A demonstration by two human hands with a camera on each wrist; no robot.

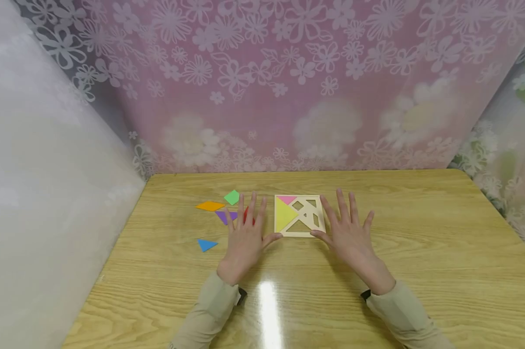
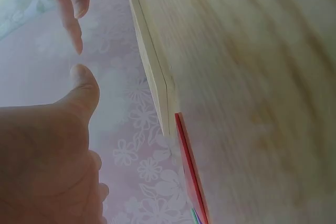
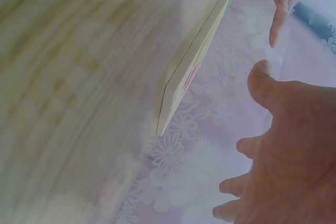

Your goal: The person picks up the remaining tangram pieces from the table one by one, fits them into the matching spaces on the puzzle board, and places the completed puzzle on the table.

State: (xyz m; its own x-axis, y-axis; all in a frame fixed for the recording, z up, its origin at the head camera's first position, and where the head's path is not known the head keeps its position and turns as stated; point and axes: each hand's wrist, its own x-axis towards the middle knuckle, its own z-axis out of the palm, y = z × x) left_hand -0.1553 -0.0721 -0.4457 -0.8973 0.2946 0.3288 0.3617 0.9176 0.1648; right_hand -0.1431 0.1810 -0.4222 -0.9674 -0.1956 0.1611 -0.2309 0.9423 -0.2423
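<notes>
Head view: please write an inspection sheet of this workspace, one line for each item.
Surface: wooden table, glossy, with a light glare near the front edge.
Job's things: square puzzle frame holding a yellow triangle and a pink triangle; other slots empty.
Clutter: loose green square, orange piece, purple piece, blue triangle, and a red piece partly under the left fingers.
Hands: left hand and right hand flat, fingers spread, either side of the frame.
Cables: nothing seen.
Surroundings: pink floral curtain.
</notes>
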